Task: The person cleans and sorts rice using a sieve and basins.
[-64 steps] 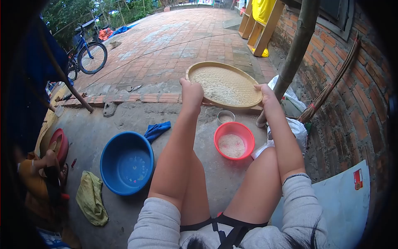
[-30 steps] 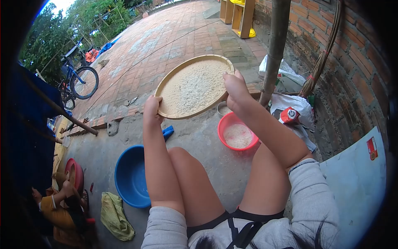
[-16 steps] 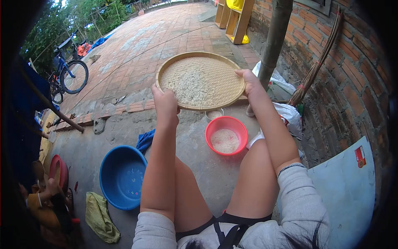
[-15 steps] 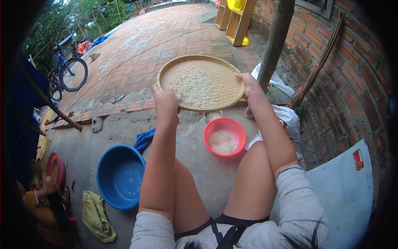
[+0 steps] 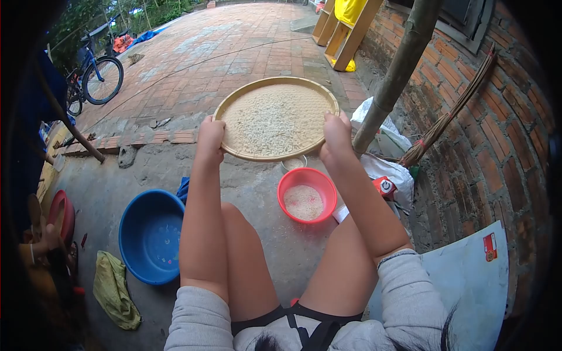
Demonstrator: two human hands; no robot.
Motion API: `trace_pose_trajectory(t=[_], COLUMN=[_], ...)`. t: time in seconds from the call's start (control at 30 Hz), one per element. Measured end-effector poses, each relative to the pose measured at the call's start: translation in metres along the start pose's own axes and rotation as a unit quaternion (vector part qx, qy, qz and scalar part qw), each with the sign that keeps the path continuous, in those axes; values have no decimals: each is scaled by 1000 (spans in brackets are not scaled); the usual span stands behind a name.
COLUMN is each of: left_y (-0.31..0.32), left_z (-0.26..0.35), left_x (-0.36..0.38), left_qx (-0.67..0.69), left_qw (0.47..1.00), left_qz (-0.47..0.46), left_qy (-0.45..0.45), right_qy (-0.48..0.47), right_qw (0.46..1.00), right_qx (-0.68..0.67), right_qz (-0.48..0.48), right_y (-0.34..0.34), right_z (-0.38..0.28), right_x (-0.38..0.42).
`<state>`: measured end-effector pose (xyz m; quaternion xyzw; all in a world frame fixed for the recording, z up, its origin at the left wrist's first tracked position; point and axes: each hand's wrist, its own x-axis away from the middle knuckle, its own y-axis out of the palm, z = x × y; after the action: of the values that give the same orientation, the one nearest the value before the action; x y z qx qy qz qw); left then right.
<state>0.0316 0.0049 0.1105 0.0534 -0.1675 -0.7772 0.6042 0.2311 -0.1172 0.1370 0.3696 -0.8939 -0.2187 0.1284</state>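
A round, shallow woven winnowing basket (image 5: 243, 155) is held up in front of me, over the ground beyond my knees. Pale grains like rice (image 5: 272, 123) lie spread over it, with a whiter heap near the middle. My left hand (image 5: 211, 137) is closed on its left rim. On the right rim, my right hand (image 5: 336, 134) is closed too. Below the basket stands a red plastic basin (image 5: 332, 202) with similar grains in its bottom. A small metal bowl (image 5: 294, 162) shows partly behind that basin, close under the basket's near edge.
A blue tub (image 5: 153, 234) stands left of my legs, near a yellow-green sack (image 5: 116, 289). At far left another person's hand (image 5: 51, 237) is by a red basin (image 5: 61, 213). A bamboo post (image 5: 392, 82) rises at right, before a brick wall (image 5: 468, 158).
The basket has levelled from its rightward tilt, and both hands have shifted slightly left in view. The grains have spread across more of it. My view has shifted a little to the right.
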Motion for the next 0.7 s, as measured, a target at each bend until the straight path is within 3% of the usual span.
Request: trace_pose_trajectory(t=[0.03, 0.07, 0.1, 0.13, 0.2, 0.27, 0.3, 0.33, 0.37, 0.4, 0.43, 0.47, 0.53, 0.7], left_y=[14, 35, 48, 40, 16, -9, -18, 1, 17, 30, 37, 29, 4, -21], left_z=[-5, -17, -21, -12, 12, -2, -3, -2, 4, -11, -19, -17, 1, 0], left_x=[8, 16, 24, 24, 19, -8, -17, 0, 19, 18, 18, 13, 8, -14], left_qx=[-64, -119, -167, -167, -130, -55, 8, -15, -131, -146, -156, -155, -162, -223], left_qw=[994, 980, 957, 957, 991, 998, 997, 1000, 988, 978, 962, 962, 985, 974], left_qz=[42, 68, 93, 95, 15, -1, -19, 25, 62, 67, 71, 72, 38, 46], left_qy=[72, 146, 218, 218, 3, -43, -78, 5, 52, 134, 213, 212, 41, -3], right_qy=[-19, 138, 239, 229, 217, 19, 22, 19, 13, 105, 106, 101, 79, 131], right_qw=[999, 984, 961, 969, 975, 1000, 1000, 1000, 998, 990, 989, 992, 992, 990], right_qx=[-1, -55, -77, -66, -38, 14, 7, 0, -9, -11, -15, 16, 68, 45], right_qz=[-32, -101, -117, -69, -22, 14, 15, -21, -57, -97, -98, -75, -66, -14], right_y=[-6, -35, -41, -40, -23, 6, 4, -2, -11, -35, -34, -35, -28, -14], right_z=[-10, -13, -27, -15, 7, 33, 27, 13, 0, -3, 6, 14, 35, 89], right_x=[-8, -59, -52, -55, -43, -6, -6, -14, -27, -62, -62, -62, -59, -68])
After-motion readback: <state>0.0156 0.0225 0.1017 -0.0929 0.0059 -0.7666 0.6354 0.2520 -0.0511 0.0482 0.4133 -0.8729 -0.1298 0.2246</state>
